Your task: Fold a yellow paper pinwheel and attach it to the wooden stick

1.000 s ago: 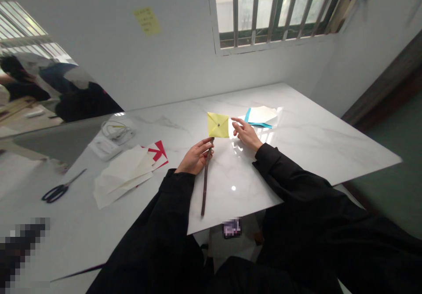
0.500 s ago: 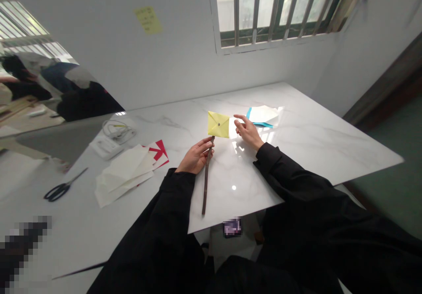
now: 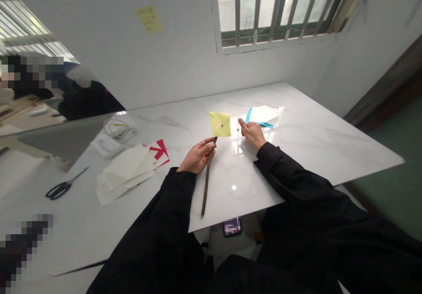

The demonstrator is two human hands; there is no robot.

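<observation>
My left hand [image 3: 198,154] has its fingers wrapped round the upper part of a thin brown stick [image 3: 207,179], whose lower end slants down towards the table's front edge. At the top of the stick sits a yellow paper pinwheel [image 3: 217,120], fixed by a small round-headed pin [image 3: 222,126] at its middle. My right hand [image 3: 252,134] is just to the right of the pinwheel, not touching it. Its fingers are curled in, with one digit pointing up and left, and nothing shows in them. A tiny dark dot [image 3: 238,129] shows beside the fingertips.
White sheets [image 3: 123,168] with red paper pieces [image 3: 160,150] lie left of my left hand. Beyond are black-handled scissors [image 3: 59,190] and a white device with a cable [image 3: 107,145]. White and blue paper [image 3: 263,115] lies behind my right hand. A wall meets the table's back edge.
The pinwheel has shifted slightly right and its folds look different, as if turned. My right hand has moved slightly right, away from it, and its fingers have curled in.
</observation>
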